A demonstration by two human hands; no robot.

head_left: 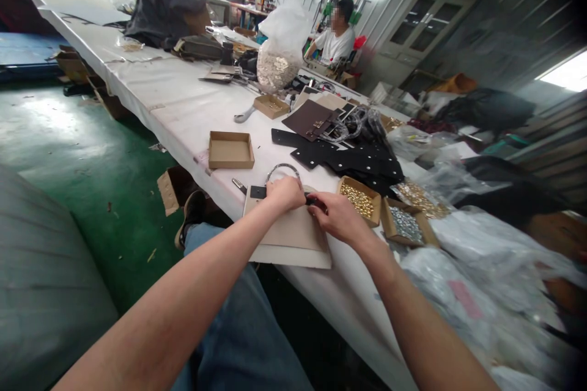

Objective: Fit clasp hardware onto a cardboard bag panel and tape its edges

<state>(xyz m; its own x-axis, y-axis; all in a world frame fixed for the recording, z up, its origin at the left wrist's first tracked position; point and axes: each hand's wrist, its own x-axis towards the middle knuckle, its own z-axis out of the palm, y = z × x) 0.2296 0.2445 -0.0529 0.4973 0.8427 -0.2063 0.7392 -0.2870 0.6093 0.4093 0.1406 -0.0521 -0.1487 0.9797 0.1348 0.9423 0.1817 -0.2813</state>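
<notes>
Both my hands meet over a beige board [293,232] at the near edge of the long white table [183,110]. My left hand [285,192] is closed, pressing on a small black piece [257,192] and a metal ring [280,167] that arches behind it. My right hand [337,215] is closed in a pinch on a dark part at the same spot; its fingertips touch the left hand's. A metal tool tip [238,184] pokes out left of the board.
Small cardboard boxes stand around: an empty one [230,150], one of gold studs [359,200], one of silver studs [406,225]. Black leather pieces [362,162] lie behind. Plastic bags [481,269] crowd the right. A seated person [337,36] works at the far end. A green floor [92,153] lies left.
</notes>
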